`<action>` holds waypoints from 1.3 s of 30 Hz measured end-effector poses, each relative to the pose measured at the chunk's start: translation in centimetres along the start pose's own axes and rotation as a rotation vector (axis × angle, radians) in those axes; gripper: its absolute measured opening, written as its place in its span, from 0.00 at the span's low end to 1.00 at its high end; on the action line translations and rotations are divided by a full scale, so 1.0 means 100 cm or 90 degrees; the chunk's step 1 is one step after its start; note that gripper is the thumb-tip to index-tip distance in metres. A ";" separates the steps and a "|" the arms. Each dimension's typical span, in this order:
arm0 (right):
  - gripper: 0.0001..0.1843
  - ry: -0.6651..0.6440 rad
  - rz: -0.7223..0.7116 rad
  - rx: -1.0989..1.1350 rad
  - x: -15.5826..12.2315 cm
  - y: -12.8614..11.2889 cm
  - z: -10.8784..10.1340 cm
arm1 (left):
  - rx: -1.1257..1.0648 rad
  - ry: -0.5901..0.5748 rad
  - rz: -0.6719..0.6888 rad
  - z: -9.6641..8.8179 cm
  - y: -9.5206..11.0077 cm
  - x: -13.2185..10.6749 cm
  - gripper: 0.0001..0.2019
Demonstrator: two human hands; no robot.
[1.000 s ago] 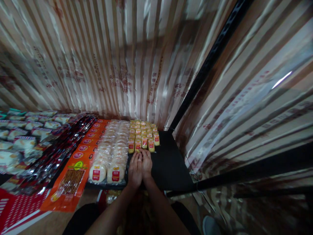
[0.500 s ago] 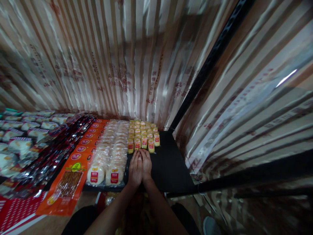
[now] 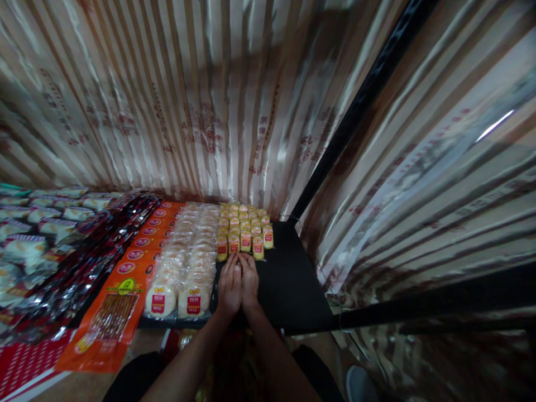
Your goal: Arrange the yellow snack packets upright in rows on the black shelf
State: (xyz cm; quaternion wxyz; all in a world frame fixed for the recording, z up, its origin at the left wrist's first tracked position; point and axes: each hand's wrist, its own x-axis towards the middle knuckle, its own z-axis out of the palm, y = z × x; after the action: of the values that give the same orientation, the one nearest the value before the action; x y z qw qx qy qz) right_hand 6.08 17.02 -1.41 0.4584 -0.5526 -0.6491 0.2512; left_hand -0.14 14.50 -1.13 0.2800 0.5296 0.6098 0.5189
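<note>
My left hand [image 3: 229, 285] and my right hand [image 3: 249, 281] lie side by side, palms down, on the black shelf [image 3: 288, 285]. Their fingers are stretched forward and pressed together, with the tips touching the front row of small yellow snack packets [image 3: 245, 230]. Nothing shows inside either hand. To the left of my left hand lie rows of round pale cakes in clear wrappers with red labels [image 3: 190, 262].
Orange packets of stick snacks [image 3: 125, 279] lie left of the cakes, then dark shiny packets [image 3: 84, 262] and white wrapped cakes [image 3: 29, 234] at far left. A striped shiny curtain [image 3: 188, 100] hangs behind and to the right. A black frame post [image 3: 355, 106] rises at the shelf's back right corner.
Both hands have slid slightly forward against the yellow packets. The camera has tipped a little, shifting the scene down and left.
</note>
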 end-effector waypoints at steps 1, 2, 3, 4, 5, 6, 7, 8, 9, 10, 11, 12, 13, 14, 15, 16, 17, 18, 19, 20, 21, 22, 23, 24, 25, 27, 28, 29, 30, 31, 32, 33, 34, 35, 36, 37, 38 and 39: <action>0.22 0.002 -0.004 -0.002 0.000 0.000 0.000 | 0.000 0.001 0.002 0.000 0.000 0.000 0.21; 0.22 0.004 -0.005 -0.004 0.000 0.000 0.000 | 0.002 0.001 0.003 0.000 -0.001 0.000 0.21; 0.22 0.004 -0.004 -0.007 0.000 0.001 0.001 | 0.005 0.000 0.004 0.000 -0.001 0.000 0.21; 0.22 0.003 -0.002 -0.008 -0.001 0.002 0.001 | 0.009 0.000 0.005 0.001 -0.002 0.000 0.21; 0.22 0.002 0.001 -0.007 -0.001 0.003 0.002 | 0.013 0.000 0.006 0.001 -0.002 0.000 0.21; 0.22 0.001 0.003 -0.005 -0.001 0.003 0.002 | 0.017 0.000 0.006 0.001 -0.003 -0.001 0.21; 0.21 0.001 0.005 -0.002 -0.001 0.004 0.003 | 0.021 0.002 0.008 0.001 -0.003 -0.001 0.21; 0.22 0.004 0.005 0.003 0.000 0.004 0.003 | 0.024 0.004 0.012 0.001 -0.004 -0.001 0.21; 0.22 0.010 0.005 0.008 0.000 0.004 0.003 | 0.027 0.009 0.017 0.001 -0.004 -0.001 0.21; 0.22 0.018 0.004 0.012 0.001 0.003 0.003 | 0.030 0.014 0.023 0.001 -0.003 -0.001 0.21; 0.22 0.027 0.004 0.015 0.002 0.002 0.002 | 0.035 0.020 0.028 0.000 -0.002 -0.001 0.21; 0.22 0.035 0.003 0.018 0.003 0.000 0.000 | 0.040 0.024 0.033 -0.001 0.000 -0.002 0.21; 0.22 0.042 0.003 0.021 0.003 -0.003 -0.002 | 0.046 0.026 0.036 -0.002 0.003 -0.003 0.21; 0.21 0.045 0.002 0.024 0.002 -0.006 -0.005 | 0.054 0.023 0.039 -0.004 0.007 -0.005 0.21; 0.22 0.044 0.001 0.027 0.000 -0.010 -0.008 | 0.061 0.015 0.042 -0.006 0.011 -0.008 0.20; 0.22 0.040 0.001 0.031 -0.003 -0.014 -0.012 | 0.067 0.005 0.047 -0.008 0.017 -0.013 0.20; 0.22 0.035 0.002 0.034 -0.008 -0.017 -0.015 | 0.073 -0.005 0.052 -0.011 0.022 -0.018 0.20; 0.22 0.030 0.004 0.037 -0.015 -0.021 -0.019 | 0.078 -0.012 0.055 -0.014 0.027 -0.024 0.20; 0.22 0.025 0.007 0.040 -0.022 -0.025 -0.022 | 0.083 -0.017 0.057 -0.017 0.032 -0.032 0.19; 0.22 0.022 0.011 0.042 -0.031 -0.028 -0.026 | 0.087 -0.018 0.058 -0.021 0.036 -0.040 0.19; 0.22 0.020 0.014 0.046 -0.041 -0.030 -0.029 | 0.089 -0.017 0.060 -0.024 0.039 -0.050 0.19; 0.22 0.017 0.016 0.051 -0.052 -0.032 -0.031 | 0.090 -0.016 0.066 -0.028 0.041 -0.060 0.19; 0.21 0.012 0.018 0.057 -0.063 -0.033 -0.033 | 0.090 -0.019 0.077 -0.032 0.042 -0.072 0.19; 0.21 0.005 0.023 0.066 -0.076 -0.034 -0.035 | 0.089 -0.025 0.088 -0.036 0.042 -0.084 0.19; 0.21 -0.005 0.029 0.076 -0.088 -0.033 -0.037 | 0.089 -0.032 0.093 -0.039 0.042 -0.097 0.19; 0.20 -0.032 0.049 0.096 -0.115 -0.029 -0.038 | 0.090 -0.058 0.078 -0.047 0.037 -0.122 0.18; 0.20 -0.052 0.060 0.100 -0.129 -0.025 -0.038 | 0.092 -0.072 0.056 -0.050 0.032 -0.135 0.18; 0.21 -0.076 0.071 0.100 -0.142 -0.020 -0.037 | 0.094 -0.089 0.028 -0.053 0.027 -0.146 0.18; 0.21 -0.104 0.082 0.091 -0.155 -0.015 -0.035 | 0.098 -0.109 -0.006 -0.055 0.020 -0.156 0.17; 0.22 -0.135 0.097 0.069 -0.168 -0.008 -0.033 | 0.103 -0.129 -0.051 -0.058 0.012 -0.165 0.16; 0.22 -0.170 0.118 0.039 -0.180 -0.001 -0.030 | 0.111 -0.150 -0.112 -0.060 0.004 -0.173 0.16; 0.21 -0.200 0.148 -0.004 -0.190 0.006 -0.027 | 0.127 -0.167 -0.187 -0.061 -0.004 -0.179 0.16; 0.21 -0.231 0.180 -0.056 -0.199 0.013 -0.024 | 0.146 -0.180 -0.263 -0.063 -0.013 -0.183 0.16; 0.21 -0.258 0.203 -0.098 -0.207 0.020 -0.021 | 0.163 -0.190 -0.325 -0.064 -0.021 -0.186 0.16; 0.20 -0.280 0.212 -0.125 -0.213 0.026 -0.019 | 0.176 -0.195 -0.370 -0.065 -0.028 -0.188 0.17; 0.20 -0.296 0.212 -0.140 -0.218 0.032 -0.017 | 0.183 -0.198 -0.396 -0.066 -0.035 -0.188 0.17; 0.19 -0.303 0.204 -0.142 -0.220 0.036 -0.015 | 0.185 -0.201 -0.407 -0.066 -0.040 -0.187 0.18; 0.19 -0.303 0.195 -0.137 -0.221 0.040 -0.013 | 0.184 -0.203 -0.409 -0.065 -0.045 -0.185 0.18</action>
State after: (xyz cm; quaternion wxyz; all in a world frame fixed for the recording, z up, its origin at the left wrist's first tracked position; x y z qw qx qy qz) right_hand 8.48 -3.11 -11.19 0.1891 -0.6152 -0.6705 0.3691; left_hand -2.34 -4.52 -7.19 0.4421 0.4195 0.7603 0.2248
